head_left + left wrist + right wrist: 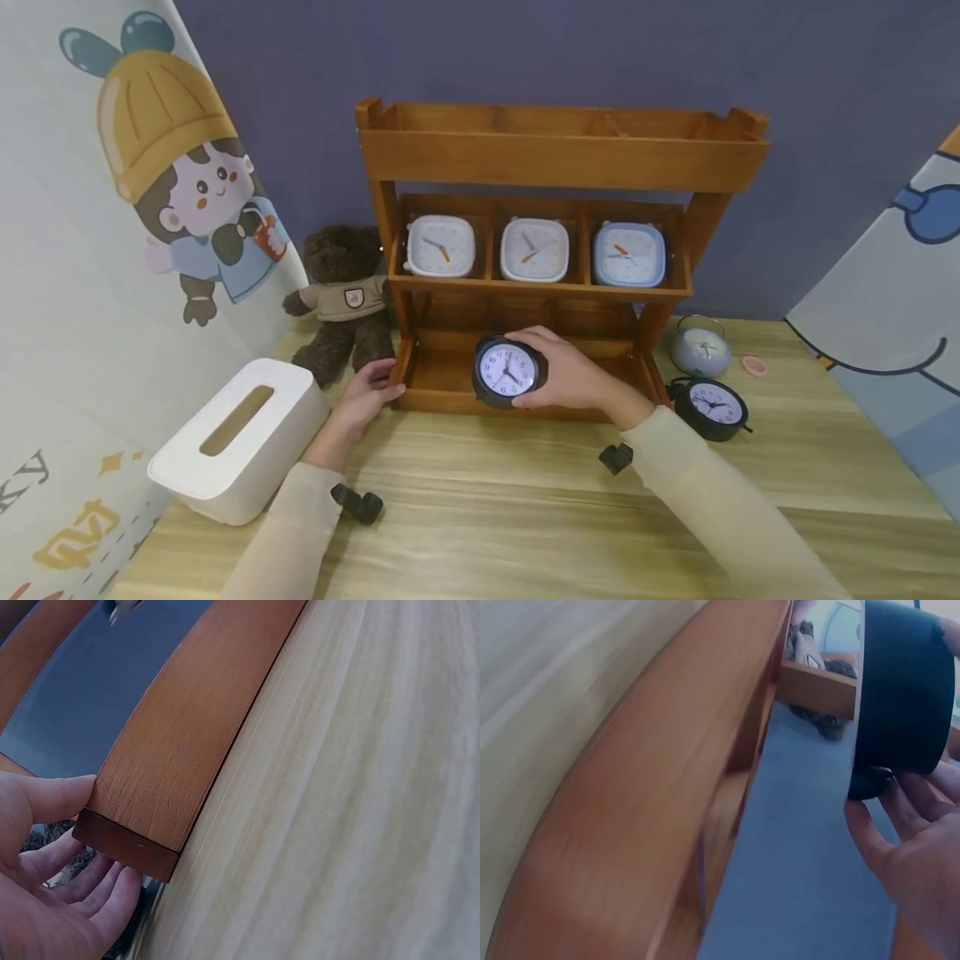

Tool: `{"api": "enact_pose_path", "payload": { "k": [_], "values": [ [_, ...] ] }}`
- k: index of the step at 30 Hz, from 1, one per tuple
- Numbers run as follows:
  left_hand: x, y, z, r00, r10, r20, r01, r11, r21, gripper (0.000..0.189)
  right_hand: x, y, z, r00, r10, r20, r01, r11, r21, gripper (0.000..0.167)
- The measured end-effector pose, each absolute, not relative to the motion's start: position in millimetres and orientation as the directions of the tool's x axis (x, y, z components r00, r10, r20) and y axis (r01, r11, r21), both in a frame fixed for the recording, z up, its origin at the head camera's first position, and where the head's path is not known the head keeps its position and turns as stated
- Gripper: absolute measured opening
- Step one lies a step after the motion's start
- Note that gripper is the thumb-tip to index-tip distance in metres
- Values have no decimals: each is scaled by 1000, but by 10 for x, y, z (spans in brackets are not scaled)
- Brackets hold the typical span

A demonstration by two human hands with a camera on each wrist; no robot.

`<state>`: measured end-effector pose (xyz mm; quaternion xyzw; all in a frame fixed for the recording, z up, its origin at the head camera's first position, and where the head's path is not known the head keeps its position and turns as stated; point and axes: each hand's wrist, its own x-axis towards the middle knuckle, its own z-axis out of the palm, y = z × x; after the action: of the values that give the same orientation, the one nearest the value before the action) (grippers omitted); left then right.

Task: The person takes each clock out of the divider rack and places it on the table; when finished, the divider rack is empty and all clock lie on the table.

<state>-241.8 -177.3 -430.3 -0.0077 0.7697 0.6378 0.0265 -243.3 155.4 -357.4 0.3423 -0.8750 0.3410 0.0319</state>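
My right hand [570, 372] grips a round black alarm clock [507, 372] by its side, white dial facing me, in front of the lowest tier of a brown wooden shelf [562, 158]. From the right wrist view, the clock's black casing [904, 690] shows side-on, with fingers and thumb around its edge. My left hand [366, 395] holds the lower left front corner of the shelf. Up close in the left wrist view, the thumb lies on one side of that wooden corner [131, 844] and the fingers curl at the other.
Three square clocks, one a blue clock [629, 254], sit in the middle tier. On the table's right are a grey clock [701, 348], another black clock [712, 408] and a pink ring [754, 366]. A teddy bear [345, 300] and white tissue box [240, 442] stand left.
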Motion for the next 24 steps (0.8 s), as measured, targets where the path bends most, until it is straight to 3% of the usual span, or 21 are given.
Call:
{"api": "enact_pose_path", "payload": {
  "k": [10, 20, 24],
  "values": [
    [-2427, -1773, -4314, -998, 19, -59, -54, 192, 980, 53, -2140, 2438, -3569, -804, -547, 231, -573, 612, -545, 89],
    [-2447, -1774, -4319, -998, 11, -63, -60, 188, 980, 53, -1780, 3109, -3638, -757, -565, 328, -653, 626, -427, 90],
    [-2433, -1772, -4313, -998, 16, -67, -63, 183, 981, 53, -1603, 3356, -3700, -755, -562, 339, -655, 616, -438, 91]
  ]
}}
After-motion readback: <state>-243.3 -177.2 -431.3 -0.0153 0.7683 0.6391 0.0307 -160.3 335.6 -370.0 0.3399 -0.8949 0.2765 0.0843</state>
